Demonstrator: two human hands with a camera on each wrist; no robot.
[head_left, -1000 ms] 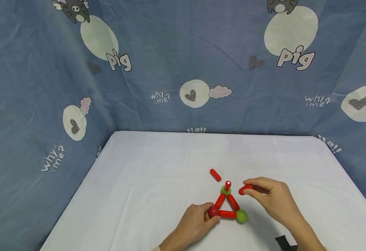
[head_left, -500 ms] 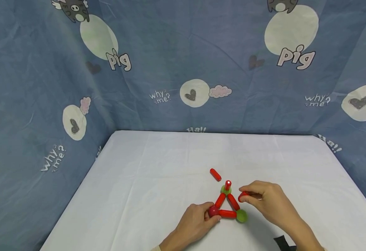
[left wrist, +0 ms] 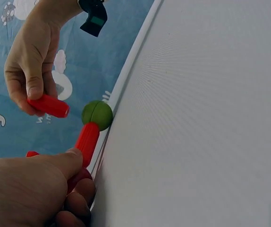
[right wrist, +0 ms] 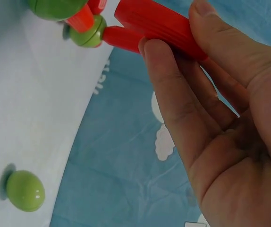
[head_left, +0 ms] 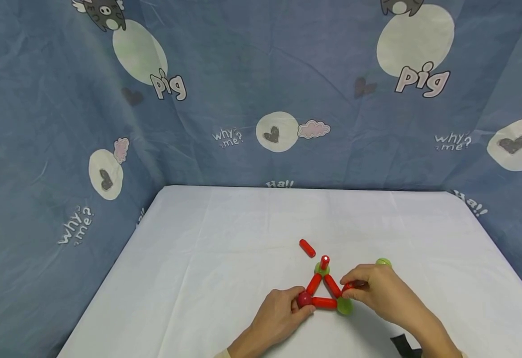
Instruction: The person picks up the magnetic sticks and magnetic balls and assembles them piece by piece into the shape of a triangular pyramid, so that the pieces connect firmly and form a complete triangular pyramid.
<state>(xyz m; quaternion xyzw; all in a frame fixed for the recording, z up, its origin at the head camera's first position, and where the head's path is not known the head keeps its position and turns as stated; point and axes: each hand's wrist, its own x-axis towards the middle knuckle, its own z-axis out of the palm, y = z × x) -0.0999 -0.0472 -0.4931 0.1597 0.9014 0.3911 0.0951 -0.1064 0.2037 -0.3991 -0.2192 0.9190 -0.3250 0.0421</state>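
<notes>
My left hand grips the dark red ball at the left corner of a flat triangle of red rods and balls. Green balls form its right corner and far corner. From the far one a red rod sticks up. Between thumb and fingers, my right hand pinches another red rod, lifted close to the right-corner green ball. In the left wrist view a gap shows between that held rod and the green ball.
A loose red rod lies beyond the triangle on the white tabletop. Behind my right hand sits a loose green ball. A black object is by the right wrist. Blue printed cloth hangs behind the table.
My right hand has moved left and nearer to me with the red rod, toward the right-corner green ball. The loose green ball behind it has come into view. My left hand stays put.
</notes>
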